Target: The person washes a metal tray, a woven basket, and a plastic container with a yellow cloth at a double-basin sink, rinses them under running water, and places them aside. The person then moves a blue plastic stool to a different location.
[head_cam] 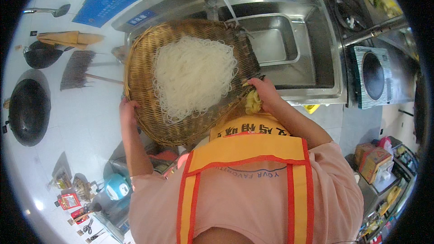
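A round woven bamboo basket (pixel 142 57) tilts in front of me over the left part of a stainless steel sink. White thin noodles (pixel 195 78) lie in a loose mound in its middle. My left hand (pixel 129 110) grips the near left part of the rim, fingers inside and palm outside. On the right, my right hand (pixel 266 91) is closed around the rim, which looks dark and frayed there. A crumpled yellow-green thing (pixel 253 102) hangs just under that hand; I cannot tell whether it is cloth or leaf.
Right of the basket is the sink basin (pixel 313 71), holding a rectangular steel pan (pixel 271 40). A water hose (pixel 225 1) reaches down at the back. An induction cooker (pixel 373 76) stands further right. A wok (pixel 30 112) and a brush (pixel 78 69) hang on the left wall.
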`<state>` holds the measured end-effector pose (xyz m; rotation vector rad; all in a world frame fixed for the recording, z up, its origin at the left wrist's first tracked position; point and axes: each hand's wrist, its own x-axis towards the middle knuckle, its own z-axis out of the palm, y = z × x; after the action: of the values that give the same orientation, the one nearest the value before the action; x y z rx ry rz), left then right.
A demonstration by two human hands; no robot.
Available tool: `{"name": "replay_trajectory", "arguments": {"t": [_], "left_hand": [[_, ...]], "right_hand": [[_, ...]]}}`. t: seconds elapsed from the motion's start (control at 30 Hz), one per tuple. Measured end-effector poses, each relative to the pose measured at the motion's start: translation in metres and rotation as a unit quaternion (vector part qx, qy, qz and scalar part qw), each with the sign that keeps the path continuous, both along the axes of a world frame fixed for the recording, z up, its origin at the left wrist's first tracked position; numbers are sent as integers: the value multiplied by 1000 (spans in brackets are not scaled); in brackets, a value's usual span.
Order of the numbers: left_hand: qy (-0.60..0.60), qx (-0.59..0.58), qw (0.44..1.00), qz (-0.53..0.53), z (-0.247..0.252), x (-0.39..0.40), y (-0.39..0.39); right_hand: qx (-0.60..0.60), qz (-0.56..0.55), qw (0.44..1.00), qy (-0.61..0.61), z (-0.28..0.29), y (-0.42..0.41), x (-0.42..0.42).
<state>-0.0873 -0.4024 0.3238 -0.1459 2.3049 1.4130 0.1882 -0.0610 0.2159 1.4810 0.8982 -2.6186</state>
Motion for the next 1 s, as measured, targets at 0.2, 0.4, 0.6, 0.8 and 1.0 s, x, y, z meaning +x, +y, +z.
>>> {"name": "replay_trajectory", "arguments": {"t": [0.2, 0.4, 0.6, 0.8, 1.0], "left_hand": [[-13, -9, 1000, 2, 7, 13, 23], [5, 6, 1000, -26, 24, 21, 48], [23, -32, 998, -48, 48, 25, 66], [21, -13, 997, -68, 66, 13, 75], [5, 4, 996, -93, 81, -9, 68]], "right_hand": [[-9, 20, 999, -31, -21, 23, 15], [-63, -19, 998, 11, -48, 35, 17], [-67, -20, 998, -2, -33, 45, 20], [-127, 1, 992, 27, -34, 55, 25], [-122, -1, 992, 38, -33, 61, 25]]}}
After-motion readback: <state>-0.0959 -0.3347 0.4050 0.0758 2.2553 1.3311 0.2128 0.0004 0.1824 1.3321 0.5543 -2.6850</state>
